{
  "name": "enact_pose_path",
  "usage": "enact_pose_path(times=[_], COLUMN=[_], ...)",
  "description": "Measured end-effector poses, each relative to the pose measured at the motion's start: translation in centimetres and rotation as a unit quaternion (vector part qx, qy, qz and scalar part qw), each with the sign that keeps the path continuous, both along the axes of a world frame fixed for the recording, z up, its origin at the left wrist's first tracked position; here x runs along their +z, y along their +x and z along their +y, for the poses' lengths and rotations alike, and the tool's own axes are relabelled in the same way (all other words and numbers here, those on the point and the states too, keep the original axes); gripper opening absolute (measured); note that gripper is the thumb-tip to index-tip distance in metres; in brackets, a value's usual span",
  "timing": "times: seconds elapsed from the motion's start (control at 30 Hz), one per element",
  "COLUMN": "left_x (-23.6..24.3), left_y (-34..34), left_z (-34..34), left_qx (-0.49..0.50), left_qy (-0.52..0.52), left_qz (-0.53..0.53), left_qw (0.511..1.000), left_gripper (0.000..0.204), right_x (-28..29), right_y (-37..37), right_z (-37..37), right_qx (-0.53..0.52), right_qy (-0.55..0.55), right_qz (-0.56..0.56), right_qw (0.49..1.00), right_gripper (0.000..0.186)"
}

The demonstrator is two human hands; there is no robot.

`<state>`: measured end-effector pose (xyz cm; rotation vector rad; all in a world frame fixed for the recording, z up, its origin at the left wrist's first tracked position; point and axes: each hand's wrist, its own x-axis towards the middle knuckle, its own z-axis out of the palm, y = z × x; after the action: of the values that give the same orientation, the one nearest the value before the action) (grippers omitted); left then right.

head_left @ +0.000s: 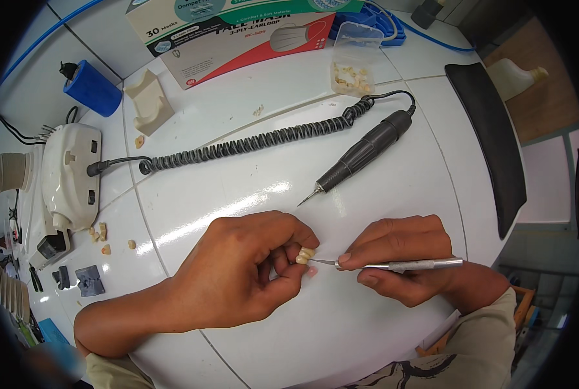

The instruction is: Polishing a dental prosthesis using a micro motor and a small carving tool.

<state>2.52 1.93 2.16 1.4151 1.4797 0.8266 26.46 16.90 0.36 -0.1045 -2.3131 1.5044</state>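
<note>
Between the thumb and fingers of my left hand (244, 269) is a small cream-coloured dental bridge (305, 255) of joined teeth. My right hand (403, 256) is closed in a pen grip round a silver-handled craft knife (419, 264). The knife's thin blade points left, and its tip reaches the side of the dental bridge; whether it touches cannot be made out. Just below the bridge, a small pink spot (312, 271) shows on the white tiled tabletop. Beyond both hands lies a black rotary handpiece (364, 152) with a thin metal bur pointing toward them.
A coiled cord (257, 139) joins the handpiece to a white control box (72, 175) at left. Loose tooth pieces (101, 231) and grey blocks (90, 281) lie nearby. Farther back stand a blue cup (93, 88), mask boxes (250, 48) and an open clear box (352, 76) of teeth.
</note>
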Motion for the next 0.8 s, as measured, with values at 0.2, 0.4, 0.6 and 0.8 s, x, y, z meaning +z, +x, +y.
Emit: enact_pose_path(times=[0.2,0.4,0.6,0.8], left_x=[-0.3,-0.43,-0.89,-0.73], left_y=[-0.12,-0.01,0.06,0.78], left_z=[-0.05,-0.11,-0.26,-0.44], left_qx=[-0.005,0.003,0.01,0.068], left_qy=[0.016,0.035,0.062,0.052], left_qz=[0.01,0.011,0.015,0.004], left_qw=[1.0,0.999,0.998,0.996], left_gripper=[0.02,0.022,0.023,0.015], right_x=[0.09,0.11,0.04,0.07], right_y=[-0.07,-0.01,-0.09,-0.05], right_z=[-0.09,-0.16,-0.2,-0.47], right_qx=[-0.005,-0.008,-0.007,-0.012], right_qy=[0.008,0.011,0.02,0.024], right_qz=[-0.001,-0.015,-0.007,-0.012], right_qw=[1.0,1.0,1.0,1.0], right_gripper=[0.028,0.028,0.027,0.027])
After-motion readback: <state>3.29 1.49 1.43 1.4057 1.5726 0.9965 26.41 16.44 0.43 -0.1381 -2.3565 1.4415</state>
